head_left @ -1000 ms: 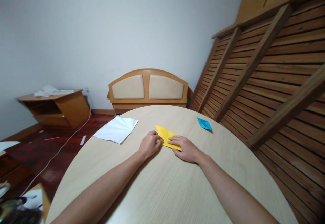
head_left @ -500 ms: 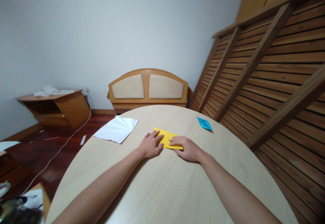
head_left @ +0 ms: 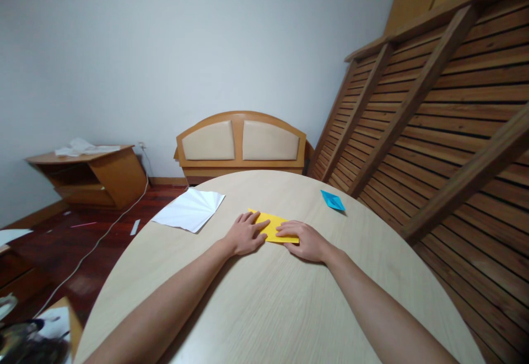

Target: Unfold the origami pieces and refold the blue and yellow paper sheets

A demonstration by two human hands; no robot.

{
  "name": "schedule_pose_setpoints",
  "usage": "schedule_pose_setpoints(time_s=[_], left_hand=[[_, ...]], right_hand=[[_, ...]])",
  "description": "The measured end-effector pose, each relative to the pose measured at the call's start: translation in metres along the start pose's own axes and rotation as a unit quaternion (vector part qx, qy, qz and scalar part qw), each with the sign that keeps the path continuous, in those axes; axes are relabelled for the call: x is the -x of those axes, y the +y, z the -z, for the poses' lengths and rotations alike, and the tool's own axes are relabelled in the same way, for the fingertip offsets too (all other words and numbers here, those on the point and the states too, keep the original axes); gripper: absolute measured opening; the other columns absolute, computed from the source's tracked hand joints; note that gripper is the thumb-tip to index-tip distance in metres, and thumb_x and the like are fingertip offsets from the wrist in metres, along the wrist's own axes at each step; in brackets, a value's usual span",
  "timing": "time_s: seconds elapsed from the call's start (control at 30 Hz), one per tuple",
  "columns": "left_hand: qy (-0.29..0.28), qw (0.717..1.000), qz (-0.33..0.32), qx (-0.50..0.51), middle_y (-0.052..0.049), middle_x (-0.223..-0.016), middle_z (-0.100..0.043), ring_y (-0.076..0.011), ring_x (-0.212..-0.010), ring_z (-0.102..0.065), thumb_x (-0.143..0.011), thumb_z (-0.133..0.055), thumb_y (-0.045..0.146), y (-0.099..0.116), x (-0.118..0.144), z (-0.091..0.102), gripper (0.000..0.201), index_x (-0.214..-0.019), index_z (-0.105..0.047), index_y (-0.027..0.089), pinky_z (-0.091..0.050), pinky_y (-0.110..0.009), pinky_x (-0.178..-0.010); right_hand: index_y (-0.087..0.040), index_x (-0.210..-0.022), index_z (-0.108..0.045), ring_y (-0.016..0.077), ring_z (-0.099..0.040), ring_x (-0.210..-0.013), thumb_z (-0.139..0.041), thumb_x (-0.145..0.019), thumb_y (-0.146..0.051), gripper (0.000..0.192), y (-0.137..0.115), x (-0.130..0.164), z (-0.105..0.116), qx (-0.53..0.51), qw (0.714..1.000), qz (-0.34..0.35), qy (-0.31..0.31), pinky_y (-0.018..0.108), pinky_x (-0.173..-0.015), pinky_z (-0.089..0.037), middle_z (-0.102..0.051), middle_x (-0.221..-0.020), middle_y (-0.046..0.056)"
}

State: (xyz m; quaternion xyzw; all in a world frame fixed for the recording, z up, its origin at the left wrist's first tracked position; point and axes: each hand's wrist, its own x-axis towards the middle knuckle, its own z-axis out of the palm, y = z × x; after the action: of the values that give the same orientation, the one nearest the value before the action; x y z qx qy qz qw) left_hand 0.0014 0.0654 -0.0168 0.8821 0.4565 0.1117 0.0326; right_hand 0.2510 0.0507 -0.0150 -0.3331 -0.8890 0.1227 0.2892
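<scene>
A folded piece of yellow paper [head_left: 273, 228] lies on the round wooden table [head_left: 264, 303] in front of me. My left hand [head_left: 247, 234] rests on its left end, fingers spread, with the index finger reaching over the paper. At the other end is my right hand [head_left: 305, 239]; its fingers lie on top of the sheet and its thumb sits at the near edge, so the paper's right corner is between them. A blue folded paper boat [head_left: 333, 201] stands to the right, apart from both hands.
A creased white sheet of paper [head_left: 190, 210] lies at the table's left edge. Behind the table is a wooden headboard [head_left: 238, 139]. A slatted wooden panel [head_left: 433, 116] leans along the right side. At the left stands a low cabinet [head_left: 119, 177], with a cable on the floor.
The fingers of my left hand have shifted slightly over the paper, its index finger now stretched further right. My right hand has hardly moved. The yellow paper has turned very slightly.
</scene>
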Motion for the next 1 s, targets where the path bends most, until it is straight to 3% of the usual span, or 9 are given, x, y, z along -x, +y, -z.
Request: schedule_pose_setpoints(time_s=[0.17,0.37,0.57,0.7,0.83,1.0], left_hand=[[-0.065,0.997,0.045,0.008,-0.007,-0.162,-0.022,-0.0373,-0.148,-0.016,-0.097,-0.034,0.059,0.000,-0.001,0.001,0.059,-0.151,-0.032,0.037,-0.018,-0.057,-0.116],[-0.044,0.995,0.090,0.007,-0.009,-0.161,-0.023,-0.0350,-0.149,-0.015,-0.098,-0.032,0.058,0.002,-0.002,-0.004,0.060,-0.151,-0.035,0.031,-0.016,-0.055,-0.117],[-0.034,0.997,0.069,0.010,-0.011,-0.160,-0.025,-0.0322,-0.149,-0.017,-0.095,-0.037,0.060,-0.001,-0.001,-0.005,0.064,-0.151,-0.036,0.028,-0.019,-0.054,-0.117],[-0.026,0.999,0.045,-0.004,-0.012,-0.158,-0.030,-0.0334,-0.146,-0.026,-0.094,-0.039,0.061,-0.002,0.000,-0.002,0.064,-0.150,-0.039,0.029,-0.021,-0.055,-0.115],[-0.022,0.999,0.020,-0.017,-0.012,-0.157,-0.033,-0.0364,-0.143,-0.030,-0.091,-0.043,0.062,0.000,0.002,0.001,0.066,-0.149,-0.041,0.028,-0.025,-0.054,-0.114],[-0.028,1.000,-0.005,-0.013,-0.011,-0.157,-0.033,-0.0385,-0.142,-0.030,-0.089,-0.048,0.059,-0.001,0.004,0.002,0.069,-0.150,-0.039,0.028,-0.026,-0.054,-0.114]], right_hand=[[-0.027,-0.110,-0.075,0.0254,-0.061,-0.118,-0.065,-0.074,-0.015,0.039,0.007,0.001,-0.001,0.016,1.000,-0.014,-0.021,0.046,-0.108,-0.044,-0.069,-0.124,0.005],[-0.029,-0.102,-0.078,0.0233,-0.063,-0.116,-0.063,-0.080,-0.018,0.029,0.009,0.000,-0.002,0.017,1.000,-0.011,-0.018,0.043,-0.106,-0.045,-0.071,-0.121,0.004],[-0.025,-0.093,-0.077,0.0214,-0.067,-0.103,-0.060,-0.083,-0.018,0.020,0.007,-0.001,-0.002,-0.028,0.999,-0.028,0.017,0.039,-0.099,-0.048,-0.076,-0.107,0.004],[-0.021,-0.093,-0.070,0.0194,-0.067,-0.084,-0.058,-0.087,-0.023,0.014,0.001,-0.001,0.001,-0.033,0.995,-0.093,0.035,0.032,-0.078,-0.051,-0.074,-0.092,0.004],[-0.021,-0.086,-0.063,0.0168,-0.063,-0.070,-0.053,-0.092,-0.033,0.017,-0.003,-0.002,0.004,-0.041,0.988,-0.141,0.042,0.027,-0.063,-0.046,-0.069,-0.080,0.001],[-0.021,-0.106,-0.061,0.0198,-0.066,-0.083,-0.052,-0.093,-0.034,0.020,0.002,-0.003,0.001,-0.064,0.984,-0.154,0.058,0.030,-0.072,-0.048,-0.071,-0.096,0.004]])
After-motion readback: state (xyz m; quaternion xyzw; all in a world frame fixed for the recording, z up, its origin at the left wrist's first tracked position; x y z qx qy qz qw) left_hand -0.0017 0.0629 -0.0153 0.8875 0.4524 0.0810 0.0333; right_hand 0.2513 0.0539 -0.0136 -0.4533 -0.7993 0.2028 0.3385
